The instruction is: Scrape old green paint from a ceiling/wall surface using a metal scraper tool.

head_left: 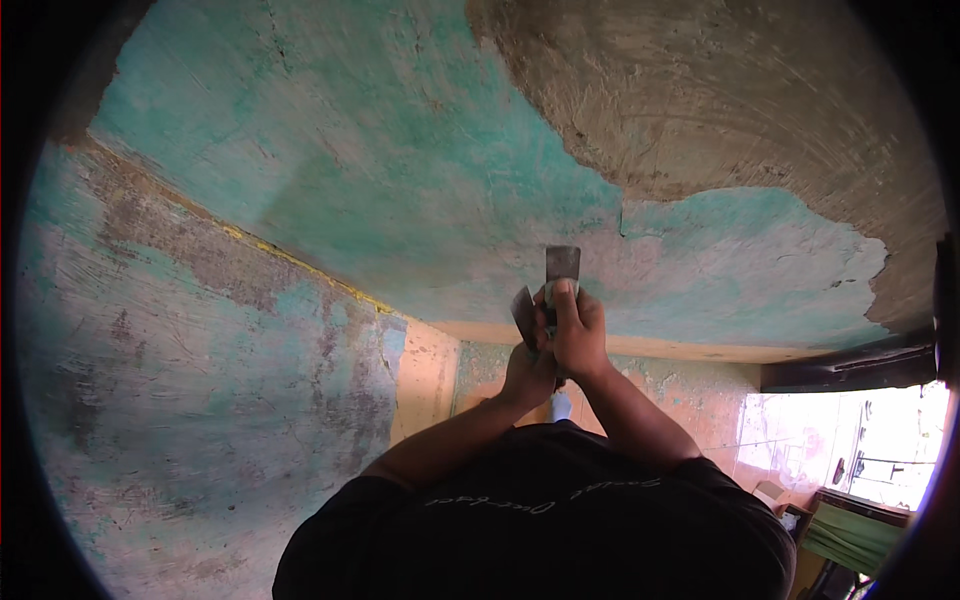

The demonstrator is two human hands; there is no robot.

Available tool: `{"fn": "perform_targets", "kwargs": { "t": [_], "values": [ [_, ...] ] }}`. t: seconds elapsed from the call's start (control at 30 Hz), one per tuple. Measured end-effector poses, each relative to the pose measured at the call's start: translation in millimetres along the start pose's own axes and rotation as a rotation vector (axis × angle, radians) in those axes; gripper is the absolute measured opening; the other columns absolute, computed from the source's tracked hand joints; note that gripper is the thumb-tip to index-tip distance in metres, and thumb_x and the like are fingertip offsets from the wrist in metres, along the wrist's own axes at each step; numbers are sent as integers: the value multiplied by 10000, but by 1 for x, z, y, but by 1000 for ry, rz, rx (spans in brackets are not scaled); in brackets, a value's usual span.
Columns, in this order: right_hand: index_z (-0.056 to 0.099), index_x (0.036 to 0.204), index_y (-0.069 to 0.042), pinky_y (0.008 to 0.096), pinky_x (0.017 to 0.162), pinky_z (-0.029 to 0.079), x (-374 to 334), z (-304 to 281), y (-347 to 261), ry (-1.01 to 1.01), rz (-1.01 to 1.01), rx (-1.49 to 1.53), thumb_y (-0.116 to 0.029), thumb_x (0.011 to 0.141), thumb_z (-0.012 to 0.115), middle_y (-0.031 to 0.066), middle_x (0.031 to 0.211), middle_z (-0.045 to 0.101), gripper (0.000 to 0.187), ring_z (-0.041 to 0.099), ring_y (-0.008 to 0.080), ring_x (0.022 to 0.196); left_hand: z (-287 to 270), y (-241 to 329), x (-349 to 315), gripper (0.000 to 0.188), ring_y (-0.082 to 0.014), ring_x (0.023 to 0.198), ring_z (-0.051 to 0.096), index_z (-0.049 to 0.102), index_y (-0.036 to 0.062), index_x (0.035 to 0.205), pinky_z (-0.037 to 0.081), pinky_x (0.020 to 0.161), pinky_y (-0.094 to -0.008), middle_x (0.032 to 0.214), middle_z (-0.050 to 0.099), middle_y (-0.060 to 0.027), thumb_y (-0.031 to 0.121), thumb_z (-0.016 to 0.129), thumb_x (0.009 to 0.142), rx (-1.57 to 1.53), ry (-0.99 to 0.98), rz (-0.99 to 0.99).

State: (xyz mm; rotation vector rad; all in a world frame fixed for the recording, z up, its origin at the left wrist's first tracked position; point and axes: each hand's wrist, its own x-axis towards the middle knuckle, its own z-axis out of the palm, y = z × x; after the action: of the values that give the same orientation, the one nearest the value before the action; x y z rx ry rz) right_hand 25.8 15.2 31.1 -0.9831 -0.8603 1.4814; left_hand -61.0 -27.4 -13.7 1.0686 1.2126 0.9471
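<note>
Turquoise plaster (400,170) behind a steel scraper (563,262).
Right grip (578,328) holds it; left grip (528,377), just below it, holds a second scraper (522,312), which could nick the right if either slips.

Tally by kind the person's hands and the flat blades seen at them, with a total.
Hands: 2 (left hand, right hand)
Flat blades: 2 (upper blade, lower blade)
Total: 4
</note>
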Motion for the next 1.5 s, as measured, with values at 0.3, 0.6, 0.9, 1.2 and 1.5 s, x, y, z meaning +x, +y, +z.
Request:
{"fn": "perform_targets", "kwargs": {
  "t": [0.3, 0.6, 0.9, 1.2, 1.5],
  "values": [
    [493, 826, -20, 242, 398, 354, -3, -1, 2, -1, 20, 28, -305, 954, 364, 35, 588, 471, 338, 432, 105, 425, -4, -5, -2, 486, -179, 498, 583, 527, 22, 717, 431, 456, -308, 538, 552, -70, 454, 383, 885, 158, -37, -6],
    [488, 838, -23, 250, 399, 353, -6, -3, 7, 3, 77, 128, -306, 953, 370, 36, 584, 460, 327, 421, 110, 424, -2, 0, -8, 476, -141, 489, 571, 524, 24, 701, 418, 439, -283, 531, 539, -47, 431, 383, 904, 94, -50, -26],
    [490, 832, -27, 245, 395, 345, -4, -6, 12, -8, 59, 120, -315, 954, 367, 36, 584, 464, 336, 418, 103, 422, 0, -9, -6, 457, -149, 496, 575, 522, 21, 703, 433, 455, -291, 536, 545, -50, 424, 419, 892, 94, -16, -16],
    [495, 816, -28, 240, 398, 351, -4, -4, 8, 20, 63, 83, -318, 950, 375, 31, 579, 463, 341, 428, 104, 423, -1, -4, -5, 447, -158, 522, 586, 530, 19, 745, 439, 471, -297, 564, 553, -54, 433, 430, 879, 89, -17, 0],
    [503, 820, -21, 242, 401, 358, -4, -6, 7, -14, 33, 96, -326, 950, 370, 30, 578, 469, 358, 433, 100, 425, 0, -1, -4, 442, -174, 513, 594, 526, 13, 754, 439, 460, -305, 561, 563, -66, 422, 423, 885, 120, -5, -2]
  ]
}}
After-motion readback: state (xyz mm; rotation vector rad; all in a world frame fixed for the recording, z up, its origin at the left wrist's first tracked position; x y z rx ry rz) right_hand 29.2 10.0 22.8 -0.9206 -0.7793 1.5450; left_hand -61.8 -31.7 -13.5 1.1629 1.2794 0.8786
